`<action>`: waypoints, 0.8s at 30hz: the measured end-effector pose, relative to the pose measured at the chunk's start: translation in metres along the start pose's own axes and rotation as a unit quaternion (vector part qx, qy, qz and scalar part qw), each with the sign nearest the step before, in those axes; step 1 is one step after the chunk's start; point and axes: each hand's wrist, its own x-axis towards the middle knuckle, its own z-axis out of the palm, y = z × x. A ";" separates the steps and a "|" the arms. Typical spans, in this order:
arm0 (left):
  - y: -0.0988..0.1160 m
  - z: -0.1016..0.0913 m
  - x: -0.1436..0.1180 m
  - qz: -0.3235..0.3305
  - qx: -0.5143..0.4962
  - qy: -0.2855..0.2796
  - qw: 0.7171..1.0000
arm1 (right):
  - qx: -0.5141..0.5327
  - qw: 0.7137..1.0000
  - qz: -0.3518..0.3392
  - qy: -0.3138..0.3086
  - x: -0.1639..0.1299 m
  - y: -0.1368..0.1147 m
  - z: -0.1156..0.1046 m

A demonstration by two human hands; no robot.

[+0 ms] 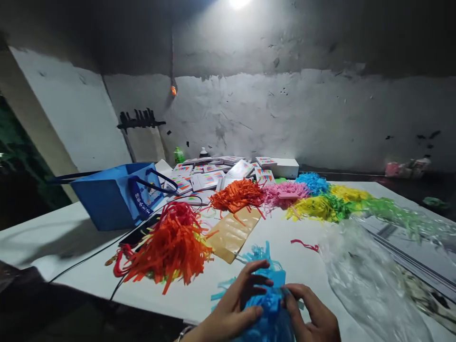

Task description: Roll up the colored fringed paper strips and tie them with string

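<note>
A bundle of blue fringed paper strips [265,304] lies at the table's front edge, between my hands, with loose strips spreading behind it. My left hand [238,304] curves over its left side. Its fingers are raised and apart, and the thumb rests against the blue paper. At the bundle's right side, my right hand [309,313] is closed, with thumb and forefinger pinching the edge of the blue strips. The exact pinch point is partly hidden by the fingers.
Left stand an orange-red fringe bundle [174,247] and a blue bag [107,194]. A tan envelope [235,232], orange fringe [237,194], pink fringe [285,194] and yellow fringe [313,209] lie behind. Clear plastic [366,280] covers the right; printed boxes [208,180] are piled at the back.
</note>
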 end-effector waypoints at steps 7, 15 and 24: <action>-0.068 0.049 -0.020 -0.077 0.105 0.066 0.989 | 0.087 0.977 0.192 -0.039 -0.007 0.039 0.010; -0.064 0.044 -0.013 -0.131 0.000 0.105 0.986 | -0.044 0.977 0.152 0.145 -0.023 0.062 -0.040; -0.058 0.045 -0.016 -0.113 0.040 0.154 0.981 | -0.065 0.993 0.102 0.015 -0.100 0.041 -0.007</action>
